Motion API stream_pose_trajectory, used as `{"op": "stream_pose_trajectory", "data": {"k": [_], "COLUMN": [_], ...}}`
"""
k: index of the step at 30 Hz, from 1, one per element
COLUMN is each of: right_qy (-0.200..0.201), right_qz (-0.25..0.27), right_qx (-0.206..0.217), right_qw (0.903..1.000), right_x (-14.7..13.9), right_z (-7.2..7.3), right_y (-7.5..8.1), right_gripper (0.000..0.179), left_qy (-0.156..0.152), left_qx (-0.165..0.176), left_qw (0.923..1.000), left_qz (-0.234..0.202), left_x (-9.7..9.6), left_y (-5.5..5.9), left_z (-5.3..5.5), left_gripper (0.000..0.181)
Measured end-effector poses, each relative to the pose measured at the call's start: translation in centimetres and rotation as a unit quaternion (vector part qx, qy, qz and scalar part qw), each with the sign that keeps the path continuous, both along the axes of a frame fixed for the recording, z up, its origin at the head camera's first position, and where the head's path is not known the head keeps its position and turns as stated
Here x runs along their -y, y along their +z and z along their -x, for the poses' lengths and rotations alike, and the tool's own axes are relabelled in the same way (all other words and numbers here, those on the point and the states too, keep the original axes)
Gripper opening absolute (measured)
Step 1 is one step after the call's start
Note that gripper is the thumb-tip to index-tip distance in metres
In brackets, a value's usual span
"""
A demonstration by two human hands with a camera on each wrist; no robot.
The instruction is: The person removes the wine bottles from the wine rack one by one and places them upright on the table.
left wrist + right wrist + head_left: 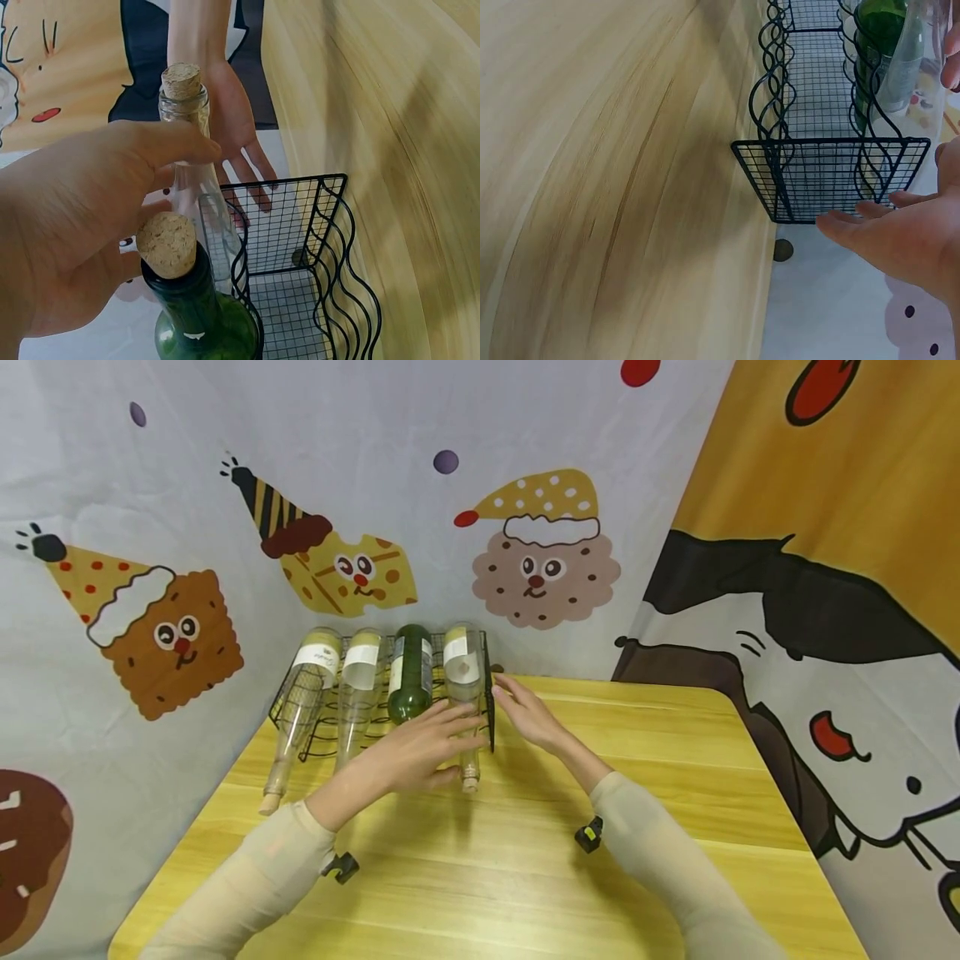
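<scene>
A black wire wine rack [318, 743] holds several corked bottles on its upper level, necks toward me. The rightmost is a clear glass bottle [468, 693] with a pale label. My left hand [408, 747] lies over that clear bottle's neck, fingers stretched across it. The thumb crosses the neck in the left wrist view, beside the cork [181, 80]. Just left of it lies a green bottle [410, 681], partly under the hand. My right hand [531, 714] is beside the rack's right end panel [832, 176], fingers extended; whether they touch it I cannot tell.
Two more clear bottles [358, 693] lie at the rack's left. The rack stands at the back of a wooden table [487, 893], against a cartoon-printed cloth [442, 410]. Black wrist devices [588, 835] show at both sleeves.
</scene>
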State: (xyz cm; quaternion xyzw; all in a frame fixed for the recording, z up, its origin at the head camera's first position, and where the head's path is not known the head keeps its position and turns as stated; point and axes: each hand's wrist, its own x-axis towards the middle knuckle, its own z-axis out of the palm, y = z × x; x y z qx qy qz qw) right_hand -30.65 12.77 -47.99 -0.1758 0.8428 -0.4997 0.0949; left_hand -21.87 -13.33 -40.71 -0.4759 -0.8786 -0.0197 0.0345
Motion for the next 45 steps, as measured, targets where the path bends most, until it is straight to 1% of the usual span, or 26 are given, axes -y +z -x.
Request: {"op": "stream_pose_trajectory", "data": {"k": [5,11,18,21,28,33,36,45], "right_qy": [-0.004,-0.008,-0.006,-0.007,-0.015,-0.015,-0.016,-0.009], "right_qz": [0.036,0.088,0.16,0.175,0.177,0.172,0.17,0.174], "right_qx": [0.029,0.062,0.08,0.088,0.101,0.107,0.106,0.096], "right_qw": [0.9989,0.9942,0.9838,0.9807,0.979,0.9792,0.9796,0.9801], "right_x": [0.4,1.1,1.7,1.8,1.7,1.6,1.6,1.6], "right_z": [0.6,1.3,1.6,1.6,1.5,1.7,1.6,1.6], "right_y": [-0.4,-1.0,-1.2,-1.3,-1.2,-1.5,-1.6,-1.4], "right_gripper": [0.071,0.073,0.07,0.069,0.072,0.071,0.069,0.07], "left_qy": [-0.005,-0.01,-0.014,-0.016,-0.029,-0.037,-0.039,-0.058], "left_qx": [-0.01,-0.015,-0.026,-0.029,-0.049,-0.065,-0.071,-0.105], "left_qw": [0.9999,0.9995,0.9987,0.9985,0.9976,0.9965,0.9961,0.9927], "left_qz": [0.012,0.025,0.042,0.045,0.04,0.036,0.033,0.013], "left_x": [-0.6,-1.1,-1.6,-1.7,-1.8,-1.6,-1.5,-1.3], "left_y": [0.0,-0.2,-0.4,-0.5,-0.6,-0.7,-0.7,-0.6], "left_z": [0.5,0.8,1.2,1.3,1.3,1.2,1.1,0.4], "left_gripper": [0.057,0.048,0.042,0.041,0.043,0.042,0.042,0.043]}}
